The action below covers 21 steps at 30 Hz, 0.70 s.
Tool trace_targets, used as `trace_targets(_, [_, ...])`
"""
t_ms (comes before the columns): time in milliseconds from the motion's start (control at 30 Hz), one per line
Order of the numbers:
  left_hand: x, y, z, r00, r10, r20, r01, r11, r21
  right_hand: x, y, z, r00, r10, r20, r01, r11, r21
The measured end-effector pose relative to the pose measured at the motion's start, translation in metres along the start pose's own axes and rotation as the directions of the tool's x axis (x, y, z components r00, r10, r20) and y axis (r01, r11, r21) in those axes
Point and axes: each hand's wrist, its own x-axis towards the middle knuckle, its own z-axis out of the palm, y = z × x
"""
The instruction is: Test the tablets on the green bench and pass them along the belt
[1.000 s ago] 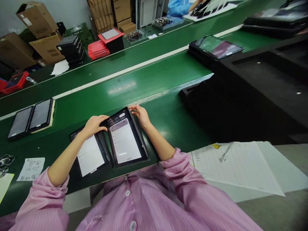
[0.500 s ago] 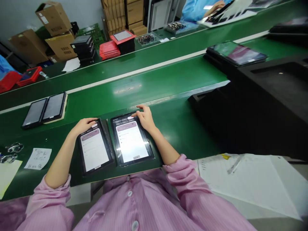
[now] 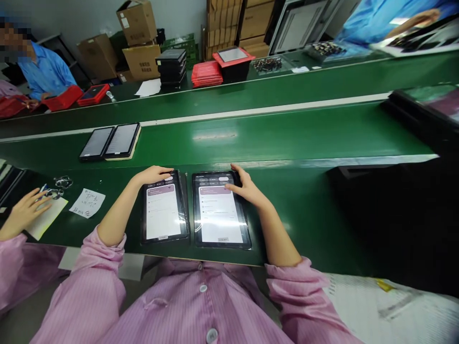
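Two lit tablets lie side by side on the green bench in front of me. My left hand (image 3: 153,175) rests on the top edge of the left tablet (image 3: 163,213), fingers stretched across its corner. My right hand (image 3: 245,186) lies on the top right corner of the right tablet (image 3: 219,213), fingers spread on the screen and edge. Both screens show a white page with a purple header. Neither hand lifts a tablet.
Two dark tablets (image 3: 110,141) lie on the green conveyor belt (image 3: 287,129) behind. A paper note (image 3: 87,202) and metal clips (image 3: 60,182) sit at left, by a co-worker's hand (image 3: 22,211). Black trays (image 3: 401,210) stand at right, printed sheets (image 3: 387,301) at lower right. Cardboard boxes and red trays line the back.
The left tablet has been laid flat and straight beside the right one. Both hands stayed at the tablets' top edges. My view has swung left, bringing a co-worker's hand into sight.
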Motion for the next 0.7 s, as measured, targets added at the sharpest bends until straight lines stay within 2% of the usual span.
trace_targets(67, [-0.058, -0.008, -0.021, 0.988, 0.146, 0.058, -0.142, 0.988, -0.065, -0.003, 0.001, 0.000, 0.994, -0.047, 0.103, 0.056, 0.995, -0.084])
trace_targets(133, [-0.118, -0.026, -0.044, 0.989, 0.142, -0.029, -0.143, 0.988, -0.053, -0.005, 0.001, 0.000, 0.985, -0.082, 0.155, 0.103, 0.986, -0.135])
trace_targets(167, [-0.145, -0.037, -0.054, 0.972, 0.090, -0.218, -0.089, 0.996, 0.013, -0.005, 0.001, 0.000, 0.985, -0.087, 0.149, 0.108, 0.985, -0.138])
trace_targets(200, [-0.167, -0.046, -0.063, 0.919, 0.061, -0.389, -0.031, 0.996, 0.084, -0.004, 0.001, 0.001, 0.989, -0.085, 0.124, 0.100, 0.987, -0.123])
trace_targets(233, [-0.184, -0.053, -0.069, 0.886, 0.005, -0.464, 0.050, 0.993, 0.106, -0.003, 0.002, 0.003, 0.994, -0.074, 0.080, 0.081, 0.992, -0.093])
trace_targets(267, [-0.194, -0.056, -0.072, 0.905, -0.041, -0.423, 0.095, 0.990, 0.106, 0.000, 0.003, 0.004, 0.999, -0.052, 0.017, 0.052, 0.997, -0.050])
trace_targets(300, [-0.196, -0.055, -0.072, 0.947, -0.046, -0.318, 0.083, 0.991, 0.104, 0.002, 0.004, 0.006, 0.998, -0.017, -0.066, 0.017, 1.000, 0.004])
trace_targets(333, [-0.192, -0.049, -0.070, 0.988, -0.017, -0.154, 0.032, 0.995, 0.090, 0.005, 0.006, 0.008, 0.987, 0.030, -0.158, -0.020, 0.998, 0.066])
trace_targets(367, [-0.180, -0.041, -0.065, 0.999, 0.041, 0.021, -0.043, 0.997, 0.070, 0.008, 0.007, 0.009, 0.965, 0.083, -0.250, -0.053, 0.991, 0.127])
trace_targets(400, [-0.163, -0.030, -0.058, 0.985, 0.107, 0.132, -0.115, 0.992, 0.054, 0.009, 0.007, 0.009, 0.934, 0.131, -0.332, -0.074, 0.981, 0.179])
trace_targets(433, [-0.140, -0.019, -0.049, 0.975, 0.132, 0.180, -0.146, 0.987, 0.067, 0.008, 0.007, 0.008, 0.903, 0.164, -0.398, -0.083, 0.973, 0.214])
trace_targets(500, [-0.086, -0.001, -0.025, 0.995, 0.055, 0.085, -0.068, 0.984, 0.162, 0.001, 0.001, 0.005, 0.861, 0.175, -0.478, -0.074, 0.972, 0.223])
trace_targets(533, [-0.056, 0.006, -0.012, 1.000, -0.003, -0.004, 0.004, 0.972, 0.234, -0.007, -0.004, 0.003, 0.853, 0.156, -0.498, -0.062, 0.978, 0.199])
trace_targets(567, [-0.027, 0.010, 0.002, 0.995, -0.044, -0.088, 0.068, 0.954, 0.291, -0.016, -0.010, 0.002, 0.852, 0.125, -0.509, -0.046, 0.985, 0.164])
trace_targets(633, [0.022, 0.014, 0.030, 0.983, -0.084, -0.161, 0.134, 0.935, 0.328, -0.036, -0.023, 0.001, 0.866, 0.042, -0.498, -0.002, 0.997, 0.081])
trace_targets(700, [0.053, 0.014, 0.053, 0.973, -0.113, -0.199, 0.179, 0.919, 0.351, -0.057, -0.033, 0.003, 0.890, -0.049, -0.453, 0.053, 0.999, -0.005])
